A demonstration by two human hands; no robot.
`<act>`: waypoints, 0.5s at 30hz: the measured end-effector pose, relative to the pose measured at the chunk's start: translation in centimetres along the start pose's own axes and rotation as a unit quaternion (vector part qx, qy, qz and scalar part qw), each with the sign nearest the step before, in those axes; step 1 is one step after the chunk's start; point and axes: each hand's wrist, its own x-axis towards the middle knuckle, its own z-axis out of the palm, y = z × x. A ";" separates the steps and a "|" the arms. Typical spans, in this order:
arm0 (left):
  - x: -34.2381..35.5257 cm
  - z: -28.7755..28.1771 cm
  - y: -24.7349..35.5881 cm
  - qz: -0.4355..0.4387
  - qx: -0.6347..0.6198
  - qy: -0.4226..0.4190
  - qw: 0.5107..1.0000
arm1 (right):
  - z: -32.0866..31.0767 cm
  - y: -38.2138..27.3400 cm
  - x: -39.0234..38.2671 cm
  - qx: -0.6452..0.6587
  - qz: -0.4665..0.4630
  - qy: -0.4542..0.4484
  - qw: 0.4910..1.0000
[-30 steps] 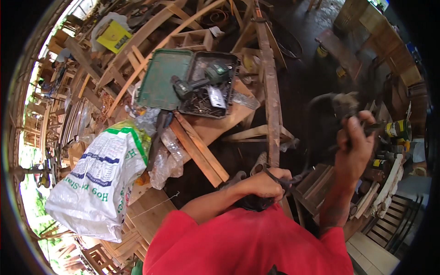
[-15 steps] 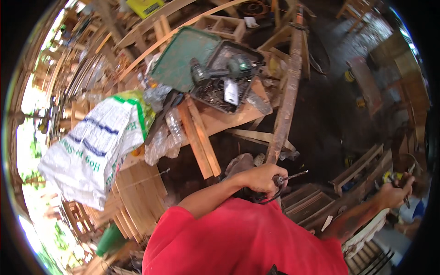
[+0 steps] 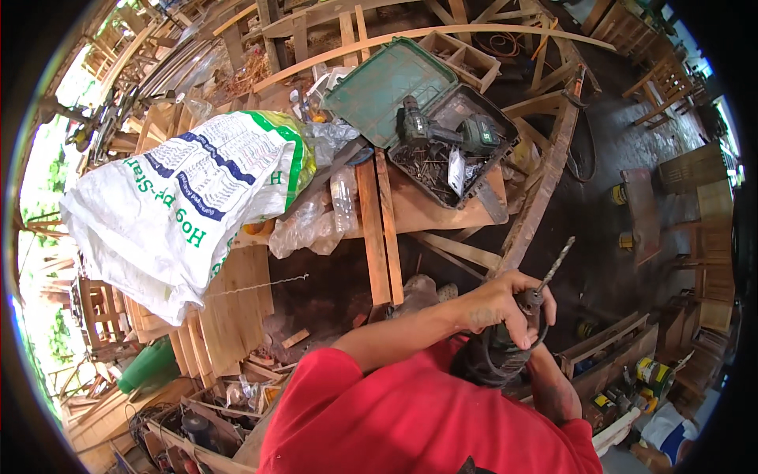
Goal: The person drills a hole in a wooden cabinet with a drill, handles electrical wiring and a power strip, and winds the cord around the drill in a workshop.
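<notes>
A dark corded drill (image 3: 493, 355) with a long twist bit (image 3: 558, 262) is held close to my red shirt, the bit slanting up and to the right. Wrapped around its front by the chuck is my left hand (image 3: 497, 304), the thumb lying across the near side. From the lower right, my right forearm reaches up to the drill; what shows of my right hand (image 3: 543, 357) is close behind the tool. The drill hides its fingers, so their grip cannot be made out. A loop of black cable hangs around the drill body.
Ahead, an open green tool case (image 3: 395, 83) holds a cordless drill (image 3: 430, 126) and loose screws. A white printed sack (image 3: 181, 189) lies left, beside plastic bottles (image 3: 343, 201). Two wood strips (image 3: 375, 229) jut toward me. A long beam (image 3: 545, 197) runs away at right.
My right hand has come in from the far right, where it held a small dark thing, to the drill. The drill has tilted, its bit now pointing more upward.
</notes>
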 end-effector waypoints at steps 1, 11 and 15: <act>-0.1 -0.5 -0.8 0.010 -0.008 0.028 1.000 | 0.5 0.1 0.1 0.013 -0.001 -0.013 1.000; 4.3 0.3 -4.7 0.034 0.020 0.030 0.999 | -1.2 2.3 -4.2 0.185 -0.070 -0.022 0.980; 10.7 2.2 -7.0 0.006 0.049 -0.034 0.998 | -5.1 6.0 -7.8 0.231 -0.102 0.023 0.967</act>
